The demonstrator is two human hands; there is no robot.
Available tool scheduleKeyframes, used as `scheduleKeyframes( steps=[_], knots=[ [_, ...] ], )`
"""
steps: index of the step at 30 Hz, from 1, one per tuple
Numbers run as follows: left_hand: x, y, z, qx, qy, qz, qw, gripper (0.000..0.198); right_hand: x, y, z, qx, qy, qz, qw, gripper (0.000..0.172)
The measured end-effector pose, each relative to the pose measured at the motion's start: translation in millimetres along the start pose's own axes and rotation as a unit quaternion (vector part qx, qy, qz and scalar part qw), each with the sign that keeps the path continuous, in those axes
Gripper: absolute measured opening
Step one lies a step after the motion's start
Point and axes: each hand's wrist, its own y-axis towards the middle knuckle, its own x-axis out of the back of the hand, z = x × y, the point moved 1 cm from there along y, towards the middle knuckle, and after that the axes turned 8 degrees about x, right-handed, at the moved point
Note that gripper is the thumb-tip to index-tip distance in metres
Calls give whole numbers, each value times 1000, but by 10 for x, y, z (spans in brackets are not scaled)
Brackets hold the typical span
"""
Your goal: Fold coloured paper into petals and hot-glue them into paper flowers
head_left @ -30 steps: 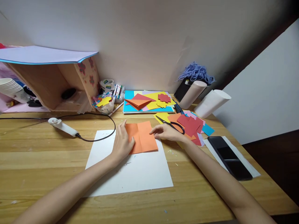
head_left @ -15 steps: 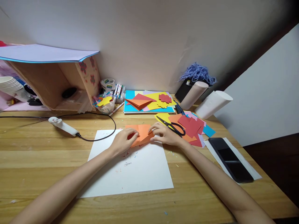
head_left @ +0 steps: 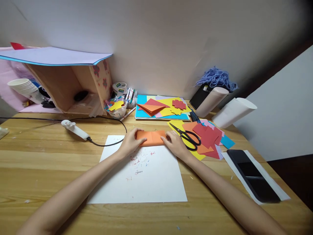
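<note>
A folded piece of orange paper point(head_left: 154, 138) lies across the far edge of a white sheet point(head_left: 151, 179) marked with coloured smudges. At its left end my left hand point(head_left: 132, 142) grips it, thumb on top and fingers behind. My right hand point(head_left: 174, 142) holds the right end in the same way. Just beyond my right wrist, black-handled scissors point(head_left: 188, 135) rest on a heap of coloured paper pieces point(head_left: 207, 137), red, orange and yellow among them.
Behind the hands lies a stack of coloured sheets point(head_left: 140, 113) with paper flowers point(head_left: 179, 104). Left are a white glue gun point(head_left: 75, 130) with its cable and an open cardboard box point(head_left: 104, 85). A phone point(head_left: 253, 176) lies right, near paper rolls point(head_left: 236, 112).
The orange paper, earlier open with a crease standing up, now forms a narrow flat strip. My hands have moved to its two ends. The view has shifted slightly left.
</note>
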Motion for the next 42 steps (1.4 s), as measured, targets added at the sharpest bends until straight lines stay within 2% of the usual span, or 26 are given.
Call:
scheduleKeyframes(
  steps=[5, 9, 13, 16, 18, 20, 22, 25, 29, 32, 36, 42],
  knots=[
    [-26, -5, 26, -78, 118, -33, 989, 32, -57, -7, 69, 16, -60, -17, 998, 24],
    [-36, 22, 57, -73, 156, -43, 984, 27, -49, -11, 102, 15, -81, -18, 996, 24],
    [-35, 47, 57, -69, 132, -26, 988, 21, -44, -18, 107, 15, -72, -19, 997, 23],
    [-2, 47, 17, -62, 87, -10, 994, 18, -51, -27, 85, 1, -19, -38, 999, 20],
    [23, 42, -17, -50, 44, -5, 998, 20, -59, -27, 50, -30, 70, -72, 995, 15],
    [33, 37, -42, -24, -9, 8, 1000, 21, -69, -19, 7, -70, 187, -104, 974, 26],
    [25, 31, -57, 8, -55, 22, 998, 24, -78, -6, -23, -99, 300, -100, 943, 36],
    [8, 19, -79, 42, -91, 34, 994, 28, -73, 7, -25, -117, 410, -53, 903, 28],
    [35, -9, -153, 58, -74, 77, 993, 32, -46, -3, 1, -142, 424, -62, 892, 30],
    [84, -40, -242, 29, -35, 116, 992, 31, -51, -14, 21, -150, 408, -67, 898, 32],
    [115, -93, -332, 3, 31, 122, 992, 32, -60, -25, 83, -138, 396, -49, 906, 34],
    [100, -121, -348, 34, 14, 142, 989, 37, -41, -36, 177, -133, 392, -51, 909, 34]
  ],
)
